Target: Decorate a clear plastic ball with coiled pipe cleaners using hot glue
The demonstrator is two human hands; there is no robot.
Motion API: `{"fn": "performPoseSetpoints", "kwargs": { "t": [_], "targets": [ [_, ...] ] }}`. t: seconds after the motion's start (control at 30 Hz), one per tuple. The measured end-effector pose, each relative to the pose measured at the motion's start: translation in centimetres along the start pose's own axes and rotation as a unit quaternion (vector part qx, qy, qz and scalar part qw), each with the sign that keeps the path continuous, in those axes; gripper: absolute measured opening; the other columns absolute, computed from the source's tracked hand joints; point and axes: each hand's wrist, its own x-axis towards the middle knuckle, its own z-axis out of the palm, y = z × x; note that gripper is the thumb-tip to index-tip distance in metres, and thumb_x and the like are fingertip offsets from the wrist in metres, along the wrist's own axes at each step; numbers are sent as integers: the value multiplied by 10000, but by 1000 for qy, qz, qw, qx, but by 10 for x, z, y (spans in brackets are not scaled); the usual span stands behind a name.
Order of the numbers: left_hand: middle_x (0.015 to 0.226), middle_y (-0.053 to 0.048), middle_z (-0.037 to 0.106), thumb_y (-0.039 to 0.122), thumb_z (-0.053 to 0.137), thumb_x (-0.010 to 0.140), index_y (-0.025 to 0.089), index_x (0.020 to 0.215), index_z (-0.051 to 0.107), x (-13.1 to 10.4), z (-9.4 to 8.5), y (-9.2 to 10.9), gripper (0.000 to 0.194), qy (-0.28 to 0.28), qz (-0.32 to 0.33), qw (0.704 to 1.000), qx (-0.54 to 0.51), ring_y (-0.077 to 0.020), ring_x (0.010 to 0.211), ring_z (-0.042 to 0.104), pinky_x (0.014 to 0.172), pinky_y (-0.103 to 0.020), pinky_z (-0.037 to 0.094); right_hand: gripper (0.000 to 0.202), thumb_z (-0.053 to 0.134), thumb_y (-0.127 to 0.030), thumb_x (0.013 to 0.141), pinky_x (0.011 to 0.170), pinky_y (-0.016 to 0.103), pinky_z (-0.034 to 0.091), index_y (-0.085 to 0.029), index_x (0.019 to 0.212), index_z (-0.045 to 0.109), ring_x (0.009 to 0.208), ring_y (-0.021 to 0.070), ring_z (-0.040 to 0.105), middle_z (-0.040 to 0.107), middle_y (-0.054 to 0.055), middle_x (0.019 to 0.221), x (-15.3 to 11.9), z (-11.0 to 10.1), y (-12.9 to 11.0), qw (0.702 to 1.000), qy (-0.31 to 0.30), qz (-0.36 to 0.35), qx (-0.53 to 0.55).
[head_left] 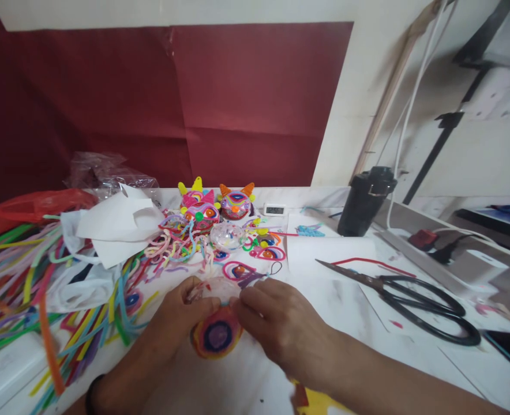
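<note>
Near the table's front middle, my left hand (pixel 181 311) is closed around the left side of a clear plastic ball (pixel 215 288) with reddish bits on it. My right hand (pixel 267 317) pinches at the ball's right edge, its fingertips close together. Below the ball, between both hands, is a round disc of coiled fuzzy stems (pixel 217 334) in yellow, orange and purple, with a dark ring. Whether the disc is fastened to the ball cannot be made out. Just behind the hands lies an eye-shaped coiled piece (pixel 239 270), with a dark cord loop (pixel 276 268) beside it.
Colourful fuzzy stems (pixel 77 323) and crumpled white paper (pixel 120 225) cover the left. Decorated balls with ears (pixel 236 202) and another clear ball (pixel 228 236) sit behind. On the right are large black scissors (pixel 411 300), a black cylinder (pixel 364 202) and a power strip (pixel 462 271).
</note>
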Motion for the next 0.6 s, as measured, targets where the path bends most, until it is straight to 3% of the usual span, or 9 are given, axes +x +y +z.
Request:
{"fn": "performPoseSetpoints", "kwargs": {
  "t": [0.13, 0.17, 0.23, 0.27, 0.33, 0.37, 0.47, 0.6],
  "targets": [
    [583, 81, 520, 330, 776, 552, 215, 649, 522, -2, 1, 1, 295, 1, 4, 1000, -4, -126, 558, 464, 531, -238, 408, 329, 382, -118, 1039, 748, 390, 573, -67, 1148, 688, 875, 262, 670, 743, 156, 1005, -12, -28, -2, 996, -3, 76, 47],
    [582, 78, 521, 331, 776, 548, 214, 643, 525, -2, 1, 1, 293, 3, 3, 1000, -4, -126, 557, 464, 526, -236, 404, 329, 378, -145, 1048, 737, 378, 588, -74, 1141, 686, 869, 257, 683, 747, 157, 1000, -20, -36, -4, 994, -2, 93, 54],
    [568, 79, 507, 331, 777, 534, 215, 623, 523, -2, 1, 1, 293, 4, 1, 1000, -4, -121, 544, 450, 505, -227, 383, 323, 383, -162, 1046, 755, 334, 615, -115, 1048, 703, 857, 234, 713, 757, 134, 960, -40, -49, -7, 988, -48, 130, 64],
    [561, 81, 494, 329, 776, 528, 216, 615, 517, -2, 0, 1, 295, 4, 1, 1000, -6, -117, 535, 439, 494, -223, 373, 303, 400, -196, 1049, 798, 329, 623, -142, 1081, 696, 927, 239, 727, 762, 128, 1034, -52, -53, -8, 984, -90, 146, 53],
    [547, 90, 464, 318, 769, 511, 223, 597, 490, -1, 0, 1, 307, 5, -1, 1000, -9, -108, 519, 407, 472, -213, 353, 345, 470, -378, 1037, 804, 345, 649, -133, 1177, 668, 964, 267, 749, 761, 157, 1117, -78, -56, -10, 977, -130, 166, 30],
    [548, 93, 456, 311, 764, 504, 225, 597, 483, -1, 0, 1, 309, 6, -1, 1000, -10, -105, 517, 396, 462, -209, 345, 446, 527, -460, 1004, 840, 361, 652, -119, 1273, 627, 1008, 285, 746, 744, 175, 1191, -92, -56, -9, 971, -177, 159, 21],
    [573, 90, 469, 310, 759, 515, 226, 622, 489, -2, 1, 0, 303, 5, -3, 1000, -16, -107, 527, 404, 448, -200, 347, 508, 640, -393, 955, 891, 376, 648, -102, 1367, 579, 1115, 317, 726, 737, 168, 1265, -124, -50, -8, 960, -254, 105, -54],
    [584, 100, 447, 317, 778, 535, 224, 632, 470, -1, 4, -2, 336, 2, 4, 999, -44, -95, 522, 393, 442, -189, 350, 399, 417, -349, 1060, 838, 339, 659, -106, 1271, 653, 1005, 274, 772, 791, 116, 1172, -138, -41, -10, 967, -220, 58, -116]
  ]
}}
